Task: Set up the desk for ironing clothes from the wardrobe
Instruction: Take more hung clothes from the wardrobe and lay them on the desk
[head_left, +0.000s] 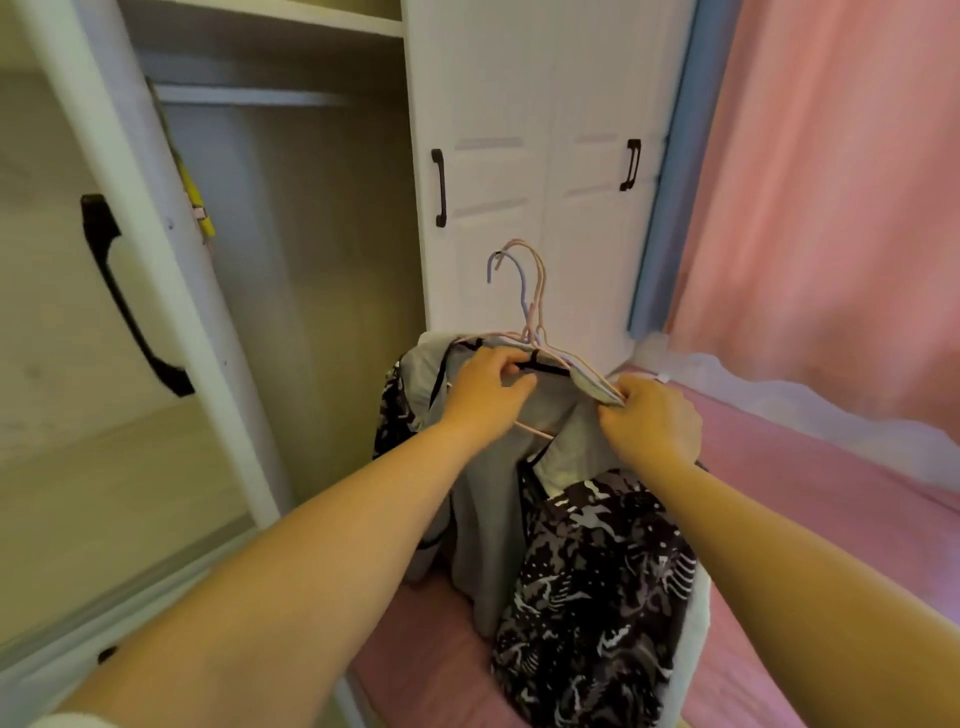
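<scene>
I hold a bunch of clothes on hangers (530, 291) in front of the wardrobe. The hangers are pink and pale blue, hooks pointing up. A grey garment (488, 519) hangs from them, with a black-and-white patterned garment (592, 587) in front of it. My left hand (488, 395) grips the grey garment's collar at the hanger's left shoulder. My right hand (649, 421) pinches the collar and hanger at the right shoulder. The garments' lower ends rest on the pink bed (810, 493).
The open wardrobe compartment (311, 260) is at the left, its door (78, 312) with a black handle swung toward me. Closed white doors (519, 156) with black handles stand behind the hangers. A pink curtain (831, 182) hangs at the right.
</scene>
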